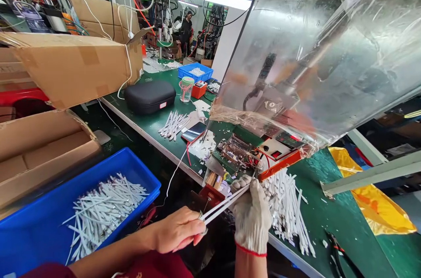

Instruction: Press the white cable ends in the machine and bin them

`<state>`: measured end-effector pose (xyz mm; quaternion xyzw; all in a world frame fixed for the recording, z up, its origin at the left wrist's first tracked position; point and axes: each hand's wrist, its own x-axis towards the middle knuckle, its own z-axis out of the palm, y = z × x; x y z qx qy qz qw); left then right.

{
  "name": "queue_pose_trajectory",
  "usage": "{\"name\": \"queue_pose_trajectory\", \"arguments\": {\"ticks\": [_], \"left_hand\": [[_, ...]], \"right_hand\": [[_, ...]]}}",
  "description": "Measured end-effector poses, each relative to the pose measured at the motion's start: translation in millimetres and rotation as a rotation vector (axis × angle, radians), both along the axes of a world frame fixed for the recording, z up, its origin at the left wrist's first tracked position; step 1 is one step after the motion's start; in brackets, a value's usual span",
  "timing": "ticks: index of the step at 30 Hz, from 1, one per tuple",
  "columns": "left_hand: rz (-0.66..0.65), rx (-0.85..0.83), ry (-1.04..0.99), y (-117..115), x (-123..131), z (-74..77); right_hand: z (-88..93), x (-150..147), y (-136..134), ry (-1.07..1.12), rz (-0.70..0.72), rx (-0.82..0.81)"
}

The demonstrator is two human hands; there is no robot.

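My bare left hand (180, 230) pinches the near ends of a couple of long, thin white strips (225, 203). My right hand (252, 212), in a knitted white glove with a red cuff, grips their far ends, thumb and fingers closed. The strips stretch between both hands, just in front of a small machine (237, 151) with wires and metal parts. Beside the right hand, a heap of similar white strips (284, 201) lies on the green table (329, 208). What the strips' far tips touch is hidden by the glove.
A blue bin (141, 172) with many white strips stands at left, near cardboard boxes (75, 65). A clear plastic shield (315, 58) hangs over the machine. Pliers (338, 254), a phone (194, 132), a black case (150, 96) and a strip bundle (173, 124) lie on the table.
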<state>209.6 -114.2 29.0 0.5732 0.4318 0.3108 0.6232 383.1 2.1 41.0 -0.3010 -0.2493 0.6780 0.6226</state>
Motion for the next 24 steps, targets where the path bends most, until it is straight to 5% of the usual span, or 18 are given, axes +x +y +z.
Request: {"name": "queue_pose_trajectory", "arguments": {"ticks": [5, 10, 13, 17, 20, 24], "left_hand": [[-0.029, 0.147, 0.119, -20.4, -5.8, 22.0], [-0.066, -0.118, 0.105, -55.1, -36.4, 7.6], [-0.020, -0.193, 0.170, -57.8, -53.1, -6.5], [-0.047, -0.145, 0.276, -49.0, -56.3, -22.0], [-0.049, -0.076, 0.335, -45.1, -54.0, -32.2], [-0.032, 0.051, 0.408, -43.7, -49.1, -46.9]], "right_hand": [[17.2, 11.4, -3.8, -0.168, -0.208, 0.113], [43.1, 100.1, 23.2, -0.417, -0.679, 0.292], [30.1, 128.2, 6.0, -0.663, -0.496, 0.111], [-14.6, 112.0, -35.4, -1.259, -0.025, 0.034], [-35.4, 95.9, -56.0, -1.486, 0.026, 0.100], [-25.2, 76.7, -72.8, -1.433, -0.001, 0.174]]}}
